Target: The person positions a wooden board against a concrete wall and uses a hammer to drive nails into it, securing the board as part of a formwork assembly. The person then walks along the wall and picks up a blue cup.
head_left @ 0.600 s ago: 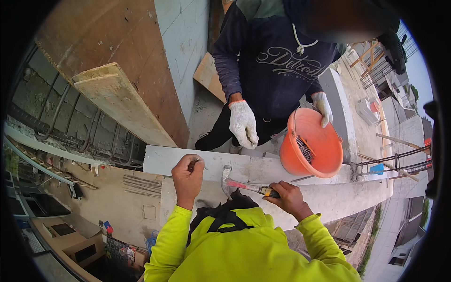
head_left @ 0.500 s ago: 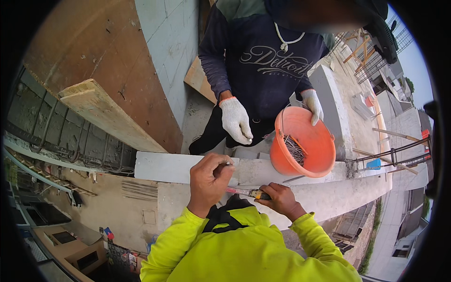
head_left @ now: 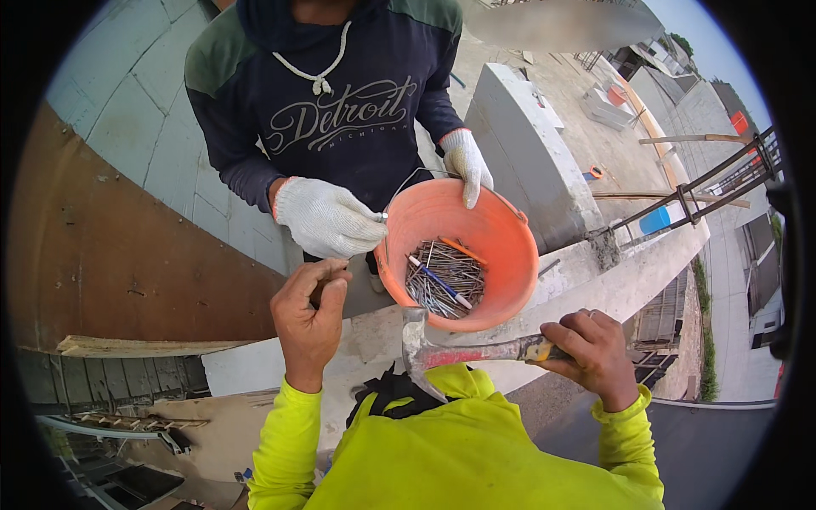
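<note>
My right hand point(head_left: 586, 353) grips the dark and yellow end of a claw hammer point(head_left: 476, 351), whose worn red shaft lies level and whose metal head points left, in front of the bucket. My left hand point(head_left: 310, 310) is closed, thumb against fingers; anything in the pinch is too small to make out. Just beyond it, a co-worker's white-gloved hand point(head_left: 330, 219) pinches a small metal piece, perhaps a nail. The co-worker's other gloved hand point(head_left: 467, 166) steadies an orange bucket point(head_left: 508, 272) by the rim. Inside lie many loose nails point(head_left: 455, 276), a blue-and-white marker point(head_left: 438, 280) and an orange stick point(head_left: 461, 251).
Under the bucket runs a pale concrete wall top point(head_left: 374, 340), with a drop on my side. A brown board point(head_left: 127, 255) stands at left, and a grey block point(head_left: 527, 153) rises behind the bucket. Rebar point(head_left: 705, 195) juts out at right.
My view has turned rightward. The hammer has swung clear of my left hand, its head now visible. My hands are farther apart, and the co-worker's gloved hand has come close to my left fingertips.
</note>
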Action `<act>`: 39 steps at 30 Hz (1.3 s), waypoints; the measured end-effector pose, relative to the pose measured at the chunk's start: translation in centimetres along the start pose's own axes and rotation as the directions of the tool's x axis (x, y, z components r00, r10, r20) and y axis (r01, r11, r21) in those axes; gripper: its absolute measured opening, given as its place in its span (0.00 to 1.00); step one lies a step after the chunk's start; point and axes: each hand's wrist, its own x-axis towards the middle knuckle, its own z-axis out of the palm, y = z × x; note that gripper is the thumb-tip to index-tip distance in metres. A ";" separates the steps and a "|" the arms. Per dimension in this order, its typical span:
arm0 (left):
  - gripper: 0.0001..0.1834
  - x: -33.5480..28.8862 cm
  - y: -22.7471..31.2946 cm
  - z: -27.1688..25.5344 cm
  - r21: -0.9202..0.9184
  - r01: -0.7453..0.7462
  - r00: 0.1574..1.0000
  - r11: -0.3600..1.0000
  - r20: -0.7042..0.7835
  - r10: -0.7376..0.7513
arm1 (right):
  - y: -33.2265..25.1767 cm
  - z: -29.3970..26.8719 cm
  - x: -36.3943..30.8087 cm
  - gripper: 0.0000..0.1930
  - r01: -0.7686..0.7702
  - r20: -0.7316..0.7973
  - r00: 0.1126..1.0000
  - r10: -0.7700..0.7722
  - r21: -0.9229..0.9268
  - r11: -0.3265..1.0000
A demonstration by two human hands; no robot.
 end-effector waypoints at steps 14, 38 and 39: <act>0.26 -8.1 -6.9 5.4 -0.314 0.441 0.897 0.841 0.176 -0.405 | 6.7 1.2 11.0 0.14 0.167 0.327 0.941 -0.081 -0.244 0.955; 0.23 -26.7 -18.8 -14.4 -0.697 0.264 -0.050 0.667 -0.701 -0.712 | 4.3 0.0 13.6 0.33 0.225 0.330 0.936 -0.123 -0.294 0.929; 0.26 -26.7 -19.0 -15.2 -0.720 0.222 -0.030 0.658 -0.679 -0.733 | 4.2 -0.1 13.6 0.33 0.261 0.305 0.938 -0.163 -0.315 0.913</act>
